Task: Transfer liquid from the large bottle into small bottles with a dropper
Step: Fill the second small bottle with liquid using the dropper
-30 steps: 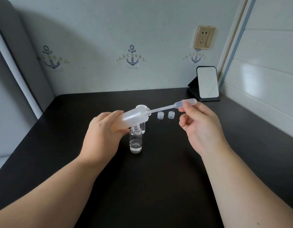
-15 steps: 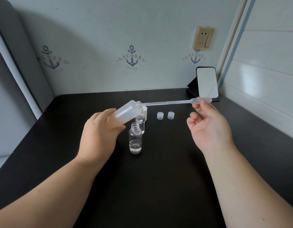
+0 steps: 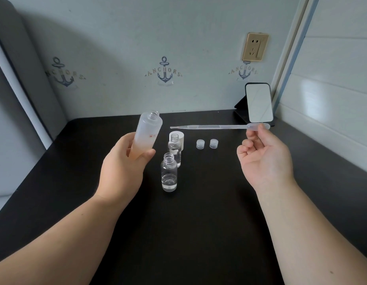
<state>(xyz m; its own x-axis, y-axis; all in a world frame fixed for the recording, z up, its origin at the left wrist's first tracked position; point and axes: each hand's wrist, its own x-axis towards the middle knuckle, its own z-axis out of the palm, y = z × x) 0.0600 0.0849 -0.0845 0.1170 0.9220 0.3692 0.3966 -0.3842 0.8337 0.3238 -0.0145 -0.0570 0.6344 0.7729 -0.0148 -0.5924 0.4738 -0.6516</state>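
Near bottle (image 3: pixel 169 174) stands open on the tabletop (image 3: pixel 199 233). Your left hand (image 3: pixel 125 167) grips the big bottle (image 3: pixel 146 135) left of it, nearly upright. Right hand (image 3: pixel 264 159) pinches the dropper (image 3: pixel 218 127) bulb, up right, level. Tip it down over that mouth, then squeeze slowly.

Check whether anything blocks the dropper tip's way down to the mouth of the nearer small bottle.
Nothing visible does. The dropper, pinched by the right hand, lies level in the air, and its tip is above and slightly behind the nearer small bottle. That bottle's mouth is uncapped. The large bottle in the left hand is off to the left.
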